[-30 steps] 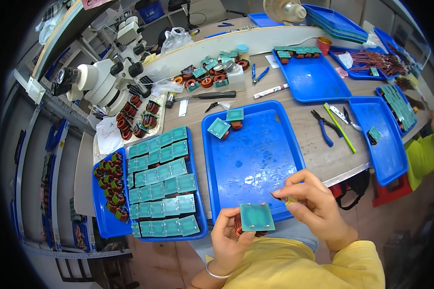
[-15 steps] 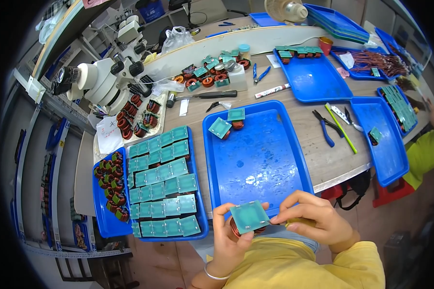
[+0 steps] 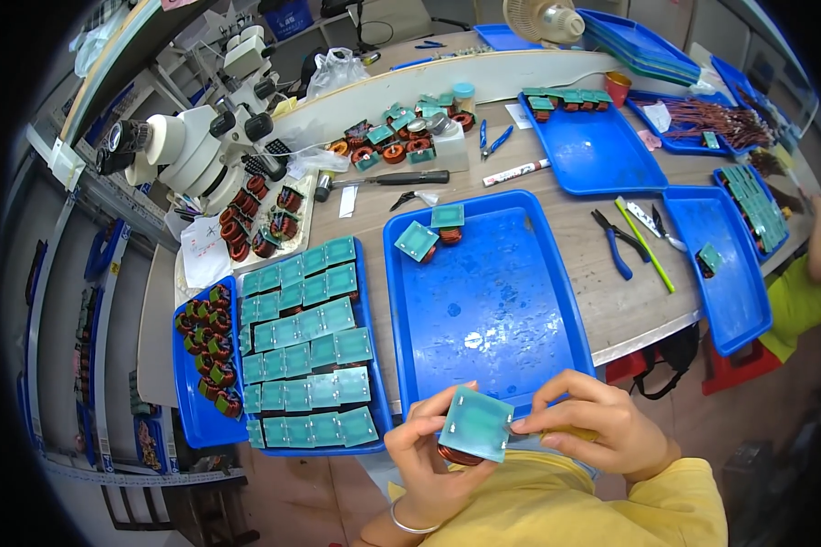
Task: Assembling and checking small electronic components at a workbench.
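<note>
Centrally, low in frame — left hand (image 3: 426, 460) and right hand (image 3: 593, 430) each keep a pinching grip on a green square board (image 3: 475, 424) with copper coil (image 3: 456, 453) beneath, just below the blue tray (image 3: 493, 301).

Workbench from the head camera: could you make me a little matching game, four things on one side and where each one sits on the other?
Things:
1. microscope
2. blue-handled pliers
3. green square board
4. small fan

Places:
A. held between both hands at the near edge
B. far edge of the bench, top middle
C. back left of the bench
D. on bare bench between two blue trays on the right

Pairs: 1-C, 2-D, 3-A, 4-B. The left hand and right hand pinch the board from either side.
</note>
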Demonstrator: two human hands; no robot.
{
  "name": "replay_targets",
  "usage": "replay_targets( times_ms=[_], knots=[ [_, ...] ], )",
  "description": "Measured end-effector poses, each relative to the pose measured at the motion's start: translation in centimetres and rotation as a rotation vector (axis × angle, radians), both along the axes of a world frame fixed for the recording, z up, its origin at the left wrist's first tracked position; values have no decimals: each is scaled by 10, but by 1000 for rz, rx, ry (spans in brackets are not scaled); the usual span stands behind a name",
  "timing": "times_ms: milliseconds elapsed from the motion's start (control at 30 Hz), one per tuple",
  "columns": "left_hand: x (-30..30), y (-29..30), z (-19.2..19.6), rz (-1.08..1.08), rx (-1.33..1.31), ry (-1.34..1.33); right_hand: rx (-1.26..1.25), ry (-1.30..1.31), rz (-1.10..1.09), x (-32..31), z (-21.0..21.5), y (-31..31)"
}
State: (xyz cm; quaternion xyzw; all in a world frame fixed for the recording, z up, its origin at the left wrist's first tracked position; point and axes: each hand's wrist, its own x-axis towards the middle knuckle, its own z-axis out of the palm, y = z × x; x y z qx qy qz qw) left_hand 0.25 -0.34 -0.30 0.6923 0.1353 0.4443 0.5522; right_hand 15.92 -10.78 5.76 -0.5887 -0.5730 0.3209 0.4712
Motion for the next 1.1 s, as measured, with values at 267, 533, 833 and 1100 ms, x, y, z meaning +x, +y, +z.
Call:
replay_targets(
  times_ms=[267,533,833,1100],
  knots=[
    [3,1,1,174,322,171,230,-74,-329,-8,-23,-2],
    [4,-8,16,-54,-485,-12,166,123,-107,3,-9,8],
    [1,-5,20,-127,-685,43,32,32,46,12,1,10],
    [-1,-2,5,-78,-608,42,-20,-62,63,14,3,11]
  ],
)
